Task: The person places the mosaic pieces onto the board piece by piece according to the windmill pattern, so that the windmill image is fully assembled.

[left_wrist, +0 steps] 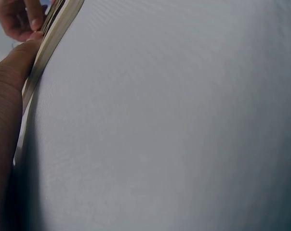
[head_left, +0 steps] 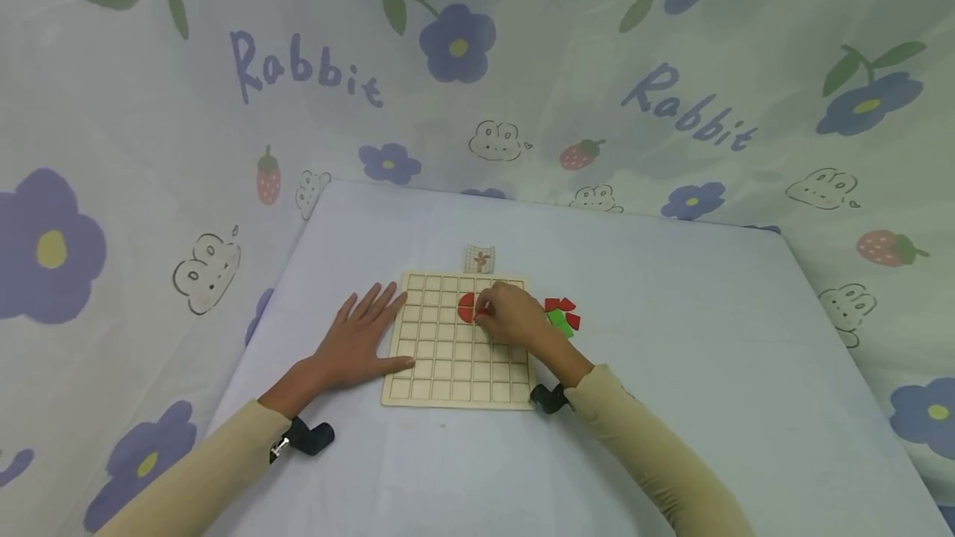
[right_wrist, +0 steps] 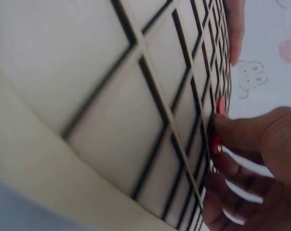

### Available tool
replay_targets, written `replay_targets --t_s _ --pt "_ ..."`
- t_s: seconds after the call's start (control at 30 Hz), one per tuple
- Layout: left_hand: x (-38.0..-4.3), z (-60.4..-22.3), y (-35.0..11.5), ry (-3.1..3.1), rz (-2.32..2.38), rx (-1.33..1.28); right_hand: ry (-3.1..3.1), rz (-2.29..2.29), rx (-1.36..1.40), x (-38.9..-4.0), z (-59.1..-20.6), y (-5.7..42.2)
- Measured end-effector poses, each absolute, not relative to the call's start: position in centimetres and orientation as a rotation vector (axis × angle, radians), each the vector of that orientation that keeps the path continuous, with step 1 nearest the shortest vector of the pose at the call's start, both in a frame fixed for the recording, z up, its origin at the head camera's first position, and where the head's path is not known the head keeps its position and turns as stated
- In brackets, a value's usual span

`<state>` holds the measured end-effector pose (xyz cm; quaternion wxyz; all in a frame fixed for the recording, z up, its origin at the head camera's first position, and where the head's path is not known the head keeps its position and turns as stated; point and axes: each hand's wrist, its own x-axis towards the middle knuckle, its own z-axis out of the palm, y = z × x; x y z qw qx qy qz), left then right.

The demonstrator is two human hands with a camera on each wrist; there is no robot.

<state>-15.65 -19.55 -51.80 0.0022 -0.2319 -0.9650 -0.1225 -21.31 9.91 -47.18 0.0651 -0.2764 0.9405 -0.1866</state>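
A pale wooden grid board [head_left: 442,370] lies on the white table. My left hand [head_left: 361,346] rests at its left edge with fingers spread, the thumb [left_wrist: 22,60] over the board's rim in the left wrist view. My right hand [head_left: 515,317] is over the upper right part of the grid. In the right wrist view its thumb and index finger pinch a small red tile [right_wrist: 215,144], mostly hidden by the fingers. Just left of that hand, red curved-edge tiles [head_left: 466,305] sit in neighbouring cells of the grid.
Several loose red tiles [head_left: 573,321] and green tiles [head_left: 559,321] lie on the table right of the board. Beyond the board's far edge is a small card [head_left: 480,259] printed with a grid and a red figure. A flower-and-rabbit patterned curtain [head_left: 492,106] surrounds the table.
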Motion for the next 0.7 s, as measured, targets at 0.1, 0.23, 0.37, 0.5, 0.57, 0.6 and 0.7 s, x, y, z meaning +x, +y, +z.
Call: replay_targets --t_s 0.1,0.23,0.37,0.5,0.57,0.6,0.7 --pt "-15.7 -51.6 -19.5 -3.030 -0.394 -0.727 2.797 -0.544 -0.908 -21.6 -46.9 10.1" --pt "-15.6 -51.5 -19.6 -3.022 -0.396 -0.734 2.738 -0.565 -0.907 -21.9 -46.8 10.4" --pt "-15.7 -51.6 -19.7 -3.020 -0.386 -0.729 2.750 -0.655 -0.823 -21.9 -46.8 10.3" --pt "-15.7 -51.7 -19.8 -3.014 -0.397 -0.732 2.814 -0.720 -0.857 -22.1 -46.9 9.9" --pt "-15.7 -51.7 -19.7 -3.010 -0.407 -0.741 2.853 -0.666 -0.928 -22.3 -47.2 9.6" --pt "-15.7 -51.7 -19.7 -3.009 -0.406 -0.743 2.867 -0.629 -0.963 -22.3 -47.3 9.5" --pt "-15.6 -51.6 -19.5 -3.003 -0.416 -0.747 2.882 -0.533 -1.013 -22.4 -47.8 9.2"
